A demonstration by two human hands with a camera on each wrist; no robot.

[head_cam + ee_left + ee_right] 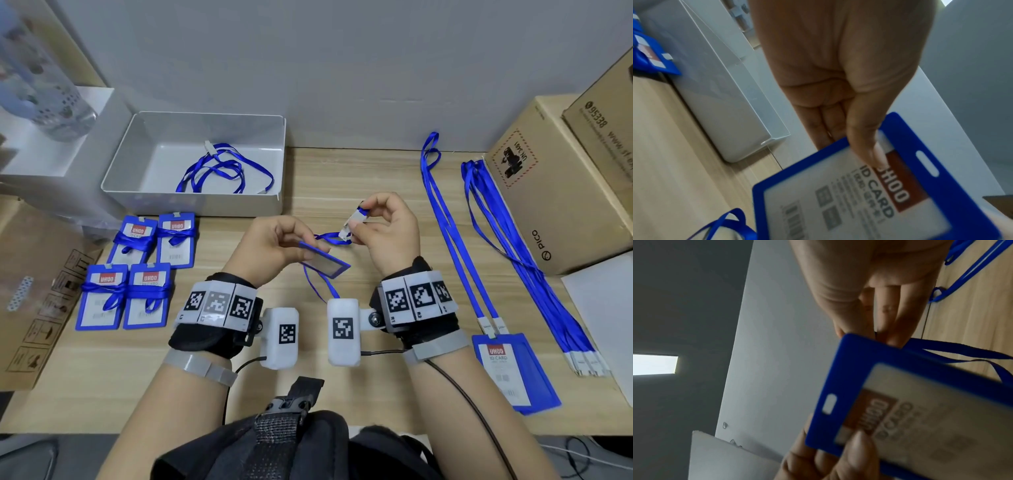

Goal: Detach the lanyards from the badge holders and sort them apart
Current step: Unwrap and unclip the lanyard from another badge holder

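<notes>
Wooden desk's maybe a third sorted: one lanyard in the tray (191, 202), the left hand (270, 246) pinching a freed badge holder (323, 262), the right hand (387, 233) pinching its clip (352, 222), and four wrapped badges (137, 270) still waiting on the left.

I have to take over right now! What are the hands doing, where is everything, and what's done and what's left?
Left hand holds a blue badge holder above the table.
Right hand pinches the lanyard clip. The holder's slot looks empty, so this lanyard seems freed.
Done: one loose lanyard lies in the grey tray; more lanyards lie stretched out on the right.
Left: four wrapped badges on the left, and a badge on the right with lanyards attached.
</notes>
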